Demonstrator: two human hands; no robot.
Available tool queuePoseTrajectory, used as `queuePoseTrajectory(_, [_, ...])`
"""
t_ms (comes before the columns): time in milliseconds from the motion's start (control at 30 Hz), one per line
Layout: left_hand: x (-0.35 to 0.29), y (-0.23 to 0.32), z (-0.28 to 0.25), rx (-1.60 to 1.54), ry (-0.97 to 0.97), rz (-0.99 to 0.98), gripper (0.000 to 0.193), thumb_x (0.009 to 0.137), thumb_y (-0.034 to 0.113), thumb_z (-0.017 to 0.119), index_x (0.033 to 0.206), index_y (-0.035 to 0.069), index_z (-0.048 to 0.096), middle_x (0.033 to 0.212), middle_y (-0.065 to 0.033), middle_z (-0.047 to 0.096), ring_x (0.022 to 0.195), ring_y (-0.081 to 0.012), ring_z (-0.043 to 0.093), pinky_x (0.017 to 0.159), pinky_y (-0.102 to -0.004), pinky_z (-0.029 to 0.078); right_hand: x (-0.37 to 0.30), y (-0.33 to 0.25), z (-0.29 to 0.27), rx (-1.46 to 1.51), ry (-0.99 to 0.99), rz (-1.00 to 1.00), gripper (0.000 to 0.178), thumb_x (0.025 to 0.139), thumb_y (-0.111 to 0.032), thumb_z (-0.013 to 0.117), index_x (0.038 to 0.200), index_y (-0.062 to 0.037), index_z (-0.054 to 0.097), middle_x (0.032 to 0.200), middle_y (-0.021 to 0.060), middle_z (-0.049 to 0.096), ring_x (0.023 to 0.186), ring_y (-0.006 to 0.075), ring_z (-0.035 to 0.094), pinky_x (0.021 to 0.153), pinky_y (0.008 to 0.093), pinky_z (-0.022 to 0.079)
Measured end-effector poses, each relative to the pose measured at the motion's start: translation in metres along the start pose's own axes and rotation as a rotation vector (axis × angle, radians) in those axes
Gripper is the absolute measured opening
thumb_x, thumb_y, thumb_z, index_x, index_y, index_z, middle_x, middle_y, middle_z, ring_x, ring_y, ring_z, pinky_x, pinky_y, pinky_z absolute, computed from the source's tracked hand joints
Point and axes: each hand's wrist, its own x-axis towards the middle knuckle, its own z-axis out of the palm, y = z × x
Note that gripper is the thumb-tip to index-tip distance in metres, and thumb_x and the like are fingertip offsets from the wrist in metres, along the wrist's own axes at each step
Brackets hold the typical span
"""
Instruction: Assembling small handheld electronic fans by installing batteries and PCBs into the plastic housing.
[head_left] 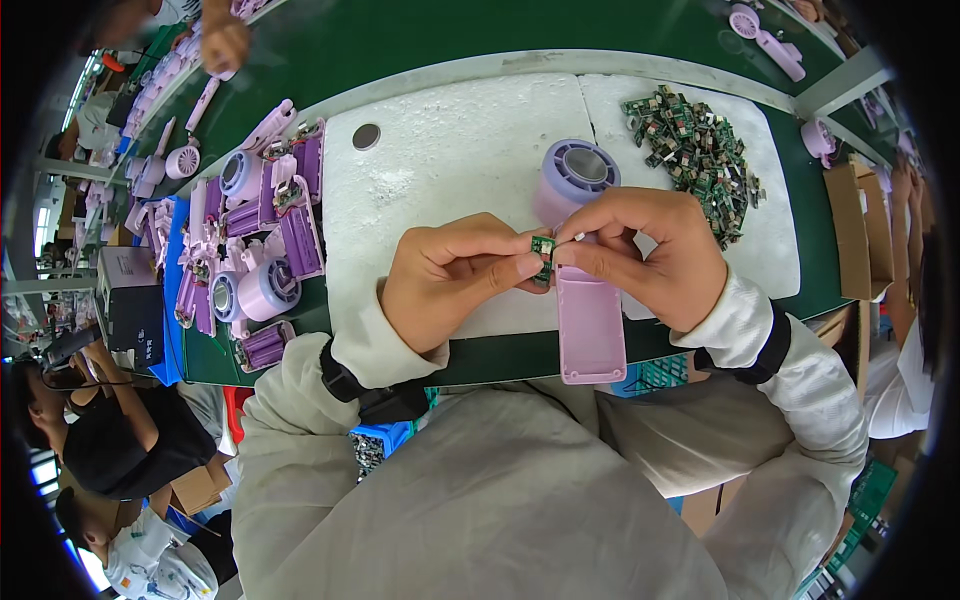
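Small green circuit board (pixel 543 246) pinched by both hands — left (pixel 450 280), right (pixel 650 255) — above lilac fan housing (pixel 585 250)

A green table (pixel 420 40) carries white foam slabs (pixel 450 150), a heap of small green circuit boards (pixel 700 150) and purple fan shells (pixel 260 220).

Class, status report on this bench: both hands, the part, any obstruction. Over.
Left hand and right hand pinch a small green circuit board. Lilac fan housing beneath, on white foam pad. Nothing blocking.
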Motion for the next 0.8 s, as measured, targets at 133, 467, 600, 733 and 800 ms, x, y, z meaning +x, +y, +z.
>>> queuePoseTrajectory(133, [-0.002,-0.005,0.004,0.1,0.078,0.052,0.022,0.094,-0.003,0.063,0.116,-0.004,0.068,0.111,-0.0148,0.068,0.099,-0.0229,0.068,0.091,-0.0354,0.06,0.002,-0.001,0.001,-0.026,0.018,0.008,0.012,0.085,-0.004,0.076,0.097,-0.0017,0.073,0.065,0.0003,0.053,0.056,0.0072,0.042,0.053,0.025,0.037])
queuePoseTrajectory(467, [0.001,0.0,0.005,0.065,0.263,-0.03,0.023,0.095,-0.003,0.062,0.117,-0.002,0.068,0.116,-0.0146,0.068,0.104,-0.0216,0.067,0.089,-0.0346,0.059,0.002,-0.011,0.006,0.041,0.09,-0.033,0.013,0.087,-0.003,0.071,0.101,-0.0016,0.072,0.087,0.0057,0.067,0.066,0.0089,0.058,0.059,0.0238,0.045])
queuePoseTrajectory(600, [0.003,-0.004,0.007,-0.011,0.203,-0.026,0.022,0.095,-0.001,0.062,0.117,-0.003,0.068,0.116,-0.0138,0.068,0.105,-0.0219,0.067,0.091,-0.0352,0.058,0.003,-0.016,0.004,-0.085,0.036,-0.046,0.014,0.086,0.0,0.07,0.1,-0.002,0.072,0.085,0.0054,0.065,0.064,0.0105,0.058,0.058,0.0245,0.045])
queuePoseTrajectory(733, [0.0,-0.005,0.005,-0.03,0.181,-0.011,0.023,0.096,0.0,0.062,0.118,-0.003,0.067,0.116,-0.014,0.068,0.107,-0.0228,0.067,0.091,-0.0355,0.058,0.005,-0.017,0.01,-0.154,0.018,-0.104,0.017,0.085,-0.001,0.072,0.101,-0.0032,0.071,0.08,0.0066,0.064,0.06,0.0128,0.057,0.055,0.0252,0.045])
queuePoseTrajectory(800, [0.001,-0.006,0.004,-0.04,0.161,0.005,0.023,0.096,0.0,0.062,0.119,-0.003,0.067,0.116,-0.014,0.068,0.107,-0.0232,0.067,0.091,-0.0354,0.058,0.005,-0.019,0.01,-0.163,0.014,-0.111,0.017,0.085,-0.001,0.072,0.101,-0.0031,0.07,0.081,0.0066,0.064,0.061,0.013,0.057,0.055,0.0254,0.045])
